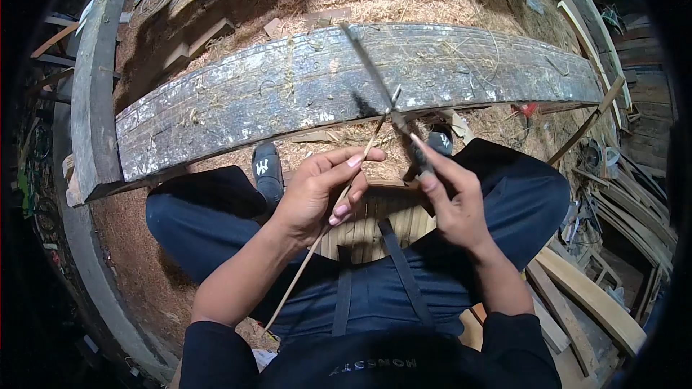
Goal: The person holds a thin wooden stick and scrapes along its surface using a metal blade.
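My left hand [317, 191] pinches a thin, pale strip of wood or cane [292, 287] between thumb and fingers. One end of the strip slants down past my forearm to my lap, while the upper end rises toward the blade. In my right hand [460, 209] is a long dark knife [369, 65], its grip partly hidden by the fingers and its blade pointing up and to the left. Strip and blade cross just above my hands; whether they touch, I cannot tell.
A weathered plank bench [252, 94], littered with fibres, spans the front. Wood shavings [404, 3] cover the ground beyond it. A slatted seat [367, 234] shows between my legs. Timber pieces [587, 295] lie at right, and a thick beam [94, 94] stands at left.
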Action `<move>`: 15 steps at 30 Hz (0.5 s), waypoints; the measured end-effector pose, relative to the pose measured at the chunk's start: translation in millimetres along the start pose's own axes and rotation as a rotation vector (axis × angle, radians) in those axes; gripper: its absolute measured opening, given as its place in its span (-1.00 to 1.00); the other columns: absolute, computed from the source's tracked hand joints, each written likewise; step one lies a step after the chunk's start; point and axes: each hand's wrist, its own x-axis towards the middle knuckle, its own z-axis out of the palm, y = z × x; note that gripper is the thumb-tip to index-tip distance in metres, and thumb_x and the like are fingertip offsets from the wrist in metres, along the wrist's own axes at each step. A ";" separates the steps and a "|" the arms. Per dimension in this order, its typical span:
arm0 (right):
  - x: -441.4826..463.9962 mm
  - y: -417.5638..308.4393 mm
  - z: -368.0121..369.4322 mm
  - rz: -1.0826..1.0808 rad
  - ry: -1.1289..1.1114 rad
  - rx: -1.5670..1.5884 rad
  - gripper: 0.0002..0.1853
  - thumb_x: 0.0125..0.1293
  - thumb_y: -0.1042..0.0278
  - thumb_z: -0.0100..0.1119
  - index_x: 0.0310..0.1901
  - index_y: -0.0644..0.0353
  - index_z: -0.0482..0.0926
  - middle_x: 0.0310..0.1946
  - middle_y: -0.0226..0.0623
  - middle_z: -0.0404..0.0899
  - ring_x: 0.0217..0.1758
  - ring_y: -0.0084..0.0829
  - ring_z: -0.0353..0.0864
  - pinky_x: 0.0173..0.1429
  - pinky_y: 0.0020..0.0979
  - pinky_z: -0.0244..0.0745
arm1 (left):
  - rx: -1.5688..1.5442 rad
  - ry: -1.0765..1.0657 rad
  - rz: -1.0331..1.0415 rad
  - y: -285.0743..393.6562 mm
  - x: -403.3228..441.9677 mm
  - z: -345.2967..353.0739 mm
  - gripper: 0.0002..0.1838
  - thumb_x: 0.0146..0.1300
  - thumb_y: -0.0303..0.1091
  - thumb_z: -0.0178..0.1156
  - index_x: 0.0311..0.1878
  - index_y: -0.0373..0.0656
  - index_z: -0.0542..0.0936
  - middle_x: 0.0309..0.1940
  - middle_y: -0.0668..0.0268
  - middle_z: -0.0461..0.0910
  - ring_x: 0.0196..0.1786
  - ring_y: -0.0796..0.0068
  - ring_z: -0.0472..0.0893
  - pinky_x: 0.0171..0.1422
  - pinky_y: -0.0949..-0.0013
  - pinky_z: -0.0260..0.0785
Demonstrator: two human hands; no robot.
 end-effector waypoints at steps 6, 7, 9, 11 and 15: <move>-8.2 -6.3 5.7 -0.061 -0.078 -0.147 -0.41 0.32 0.47 0.34 0.39 0.22 0.49 -0.07 0.02 0.67 -0.16 -0.10 0.71 -0.02 -0.27 0.59 | 0.125 0.031 0.031 -1.9 2.4 -4.4 -0.68 0.53 -0.42 -0.01 0.22 -0.38 0.51 -0.58 0.31 0.51 -0.77 0.70 0.30 -0.72 0.58 0.11; -7.2 -4.3 5.3 -0.105 -0.066 -0.172 -0.39 0.30 0.48 0.35 0.40 0.19 0.49 -0.09 0.00 0.66 -0.20 -0.10 0.71 -0.06 -0.26 0.60 | 0.169 0.051 0.052 -1.2 2.5 -3.2 -0.67 0.51 -0.43 -0.01 0.22 -0.37 0.51 -0.59 0.30 0.51 -0.79 0.68 0.30 -0.73 0.57 0.10; -5.0 -5.0 2.6 -0.088 -0.074 -0.194 -0.39 0.29 0.47 0.36 0.40 0.17 0.50 -0.12 -0.03 0.66 -0.22 -0.11 0.70 -0.10 -0.25 0.61 | 0.249 0.125 0.089 0.2 3.0 3.9 -0.71 0.46 -0.46 -0.04 0.14 -0.40 0.46 -0.65 0.28 0.45 -0.85 0.65 0.22 -0.78 0.55 0.09; -3.9 -3.7 2.5 -0.074 -0.084 -0.215 -0.39 0.28 0.47 0.37 0.40 0.14 0.50 -0.14 -0.05 0.66 -0.24 -0.13 0.70 -0.14 -0.25 0.62 | 0.245 0.139 0.088 -2.3 6.0 2.7 -0.72 0.46 -0.45 -0.03 0.12 -0.40 0.47 -0.65 0.29 0.43 -0.85 0.64 0.20 -0.78 0.54 0.07; -2.6 6.6 8.0 -0.145 -0.039 -0.220 -0.37 0.27 0.45 0.38 0.40 0.03 0.51 -0.19 -0.11 0.64 -0.30 -0.16 0.69 -0.21 -0.24 0.62 | 0.220 0.178 0.079 -0.7 7.5 3.3 -0.79 0.47 -0.43 0.01 0.03 -0.35 0.49 -0.67 0.31 0.39 -0.84 0.63 0.15 -0.78 0.53 0.03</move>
